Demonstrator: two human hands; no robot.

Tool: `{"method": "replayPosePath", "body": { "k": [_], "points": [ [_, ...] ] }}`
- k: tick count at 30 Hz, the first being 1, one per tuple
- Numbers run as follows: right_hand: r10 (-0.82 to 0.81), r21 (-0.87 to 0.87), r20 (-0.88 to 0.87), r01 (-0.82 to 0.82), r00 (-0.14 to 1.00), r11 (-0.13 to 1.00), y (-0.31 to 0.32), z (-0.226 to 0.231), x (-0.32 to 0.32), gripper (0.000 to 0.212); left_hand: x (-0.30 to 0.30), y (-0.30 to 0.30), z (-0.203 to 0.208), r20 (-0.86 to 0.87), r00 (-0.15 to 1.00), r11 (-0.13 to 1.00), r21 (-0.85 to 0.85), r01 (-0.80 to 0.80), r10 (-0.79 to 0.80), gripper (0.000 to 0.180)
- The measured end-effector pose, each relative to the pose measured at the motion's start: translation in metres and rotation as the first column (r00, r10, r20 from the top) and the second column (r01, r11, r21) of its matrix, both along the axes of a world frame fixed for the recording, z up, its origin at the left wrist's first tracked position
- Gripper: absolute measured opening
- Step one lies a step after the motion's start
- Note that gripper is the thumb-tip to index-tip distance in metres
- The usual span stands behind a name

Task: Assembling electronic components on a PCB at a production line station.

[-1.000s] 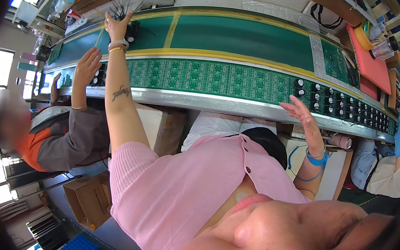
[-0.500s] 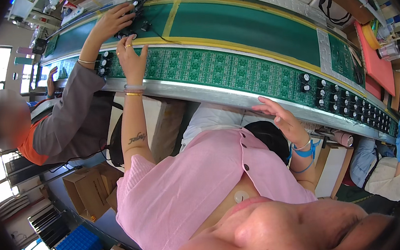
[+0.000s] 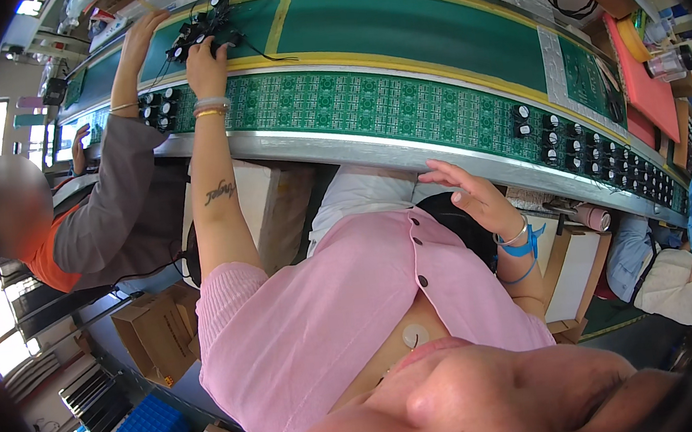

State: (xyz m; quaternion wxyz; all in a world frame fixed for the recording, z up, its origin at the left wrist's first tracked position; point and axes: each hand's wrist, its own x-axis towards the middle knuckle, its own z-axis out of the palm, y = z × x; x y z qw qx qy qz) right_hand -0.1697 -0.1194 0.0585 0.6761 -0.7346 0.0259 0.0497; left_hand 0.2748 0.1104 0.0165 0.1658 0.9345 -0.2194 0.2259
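My left hand [image 3: 208,69] reaches across the bench to a loose heap of black cylindrical capacitors [image 3: 211,21] with pale ends and thin black leads. Its fingers are bent among the capacitors at the near side of the heap, and what they close on is partly hidden. Below the heap runs a long row of green circuit boards [image 3: 352,103], with black capacitors standing on both its left and right stretches. Near the bench's front edge my right hand [image 3: 477,195] hovers apart from the boards, fingers spread and holding nothing.
On the left a co-worker's arm [image 3: 128,70] extends over the bench beside the heap. The metal front rail [image 3: 340,150] borders the boards, and yellow tape [image 3: 424,71] edges the green belt. A red foam sheet [image 3: 646,87] lies at the right, with another worker beyond.
My left hand has moved left and farther in, its fingers bending onto the heap. The co-worker's hand has drawn left, away from the heap. My right hand stays open, shifting slightly left.
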Motion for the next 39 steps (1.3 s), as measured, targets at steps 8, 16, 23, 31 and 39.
{"method": "replayPosePath", "body": {
  "k": [8,16,23,31,39],
  "points": [
    [0.162,-0.752,0.633,0.553,0.757,0.357,0.019,0.041,0.055,0.038,-0.143,-0.050,0.075,-0.545,0.396,0.630,-0.767,0.121,-0.739,0.020],
    [0.272,-0.868,0.473,0.496,0.838,-0.018,-0.001,0.049,0.057,0.018,-0.228,-0.070,0.064,-0.702,-0.186,0.616,-0.699,0.364,-0.687,0.012],
    [-0.012,-0.768,0.528,0.484,0.849,0.419,-0.036,0.038,0.000,0.011,-0.251,-0.077,0.052,-0.609,-0.436,0.536,-0.792,0.291,-0.663,0.013],
    [-0.388,-0.528,0.623,0.731,0.679,0.433,0.001,-0.029,-0.005,0.011,-0.275,-0.113,0.052,-0.136,-0.368,0.137,-0.990,0.023,-0.920,0.018],
    [-0.212,-0.610,0.746,0.776,0.631,0.161,-0.018,0.038,-0.004,0.014,-0.287,-0.112,0.058,-0.323,0.223,0.299,-0.206,0.932,-0.920,0.025]
  ]
}}
